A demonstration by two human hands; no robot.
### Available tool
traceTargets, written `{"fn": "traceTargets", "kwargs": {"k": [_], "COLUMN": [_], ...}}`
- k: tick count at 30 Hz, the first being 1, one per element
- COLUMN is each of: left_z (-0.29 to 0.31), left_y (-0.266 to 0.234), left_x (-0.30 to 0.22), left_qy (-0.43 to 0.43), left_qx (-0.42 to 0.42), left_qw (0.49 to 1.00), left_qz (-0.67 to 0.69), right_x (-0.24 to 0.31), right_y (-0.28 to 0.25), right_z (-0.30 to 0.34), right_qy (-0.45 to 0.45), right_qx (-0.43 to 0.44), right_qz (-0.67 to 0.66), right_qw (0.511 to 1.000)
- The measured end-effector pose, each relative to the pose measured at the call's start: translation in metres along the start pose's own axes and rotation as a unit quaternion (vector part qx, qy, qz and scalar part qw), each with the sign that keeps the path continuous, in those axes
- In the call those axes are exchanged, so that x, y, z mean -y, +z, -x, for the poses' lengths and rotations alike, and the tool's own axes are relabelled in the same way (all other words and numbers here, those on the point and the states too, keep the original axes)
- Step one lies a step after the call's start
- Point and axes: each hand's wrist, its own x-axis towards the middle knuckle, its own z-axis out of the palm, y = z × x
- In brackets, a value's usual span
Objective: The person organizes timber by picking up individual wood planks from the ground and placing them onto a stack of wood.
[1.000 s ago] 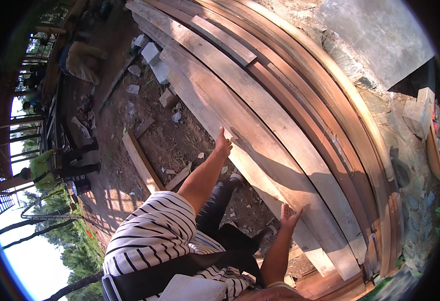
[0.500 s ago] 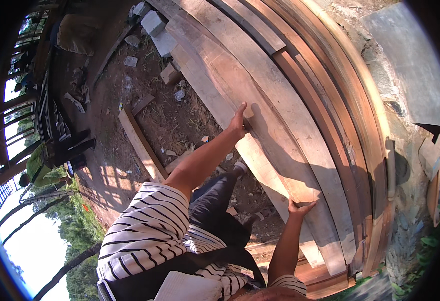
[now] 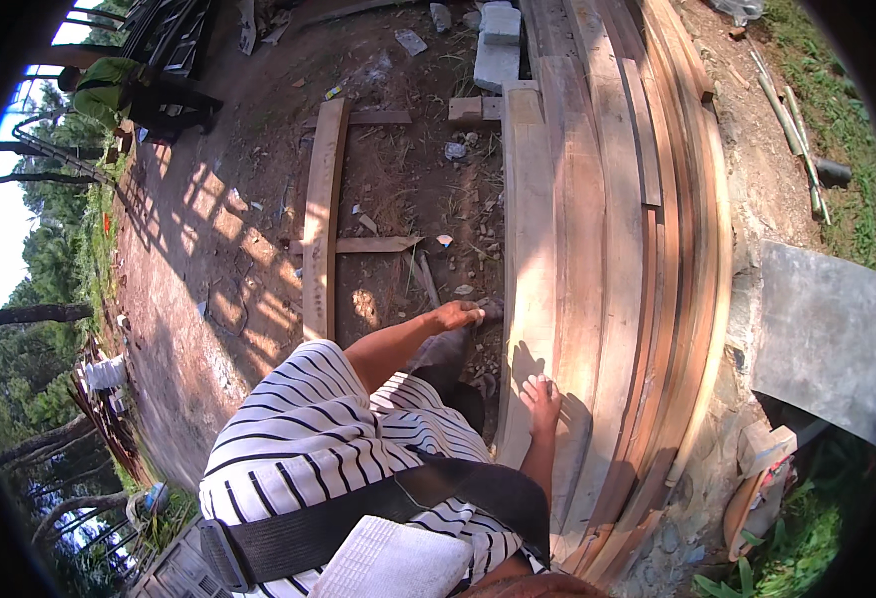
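A stack of long wooden planks (image 3: 577,249) runs away from me on the right, several boards lying side by side. My right hand (image 3: 540,401) is over the pale plank (image 3: 525,189) on the stack's left edge, its fingers apart and nothing in them. A shadow of the hand falls on the wood; whether the fingertips touch it I cannot tell. To the left of that plank, my left hand (image 3: 456,315) hangs above the dirt, holding nothing visible, its fingers loosely stretched out toward the stack.
On the ground to the left, a long beam (image 3: 324,219) lies across short wood pieces (image 3: 358,245). White blocks (image 3: 498,48) stand at the stack's far end. Right of the stack are stony ground and a grey sheet (image 3: 825,334). A person in green (image 3: 109,92) is far left.
Both hands have let go of the plank they gripped and drawn back toward me. That plank now lies on the stack. The whole view has swung round, so the boards run straight ahead.
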Motion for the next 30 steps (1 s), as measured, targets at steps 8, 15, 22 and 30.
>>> {"fn": "traceTargets", "kwargs": {"k": [8,15,22,30], "left_z": [0.289,0.416,0.462,0.462], "left_y": [0.167,0.321,0.424,0.436], "left_x": [0.119,0.221,0.274,0.335], "left_qy": [-0.177,-0.14,-0.128,-0.142], "left_qx": [-0.016,-0.149,-0.269,-0.347], "left_qw": [0.925,0.863,0.765,0.671], "left_qz": [0.336,0.461,0.571,0.64], "right_x": [-0.063,-0.083,-0.076,-0.089], "right_y": [-0.06,-0.125,-0.011,0.165], "right_z": [0.068,0.106,0.121,0.103], "right_qy": [0.028,0.076,0.055,0.017], "right_qx": [0.066,0.103,0.129,0.208], "right_qz": [0.369,0.506,0.534,0.578], "right_qw": [0.927,0.853,0.834,0.789]}}
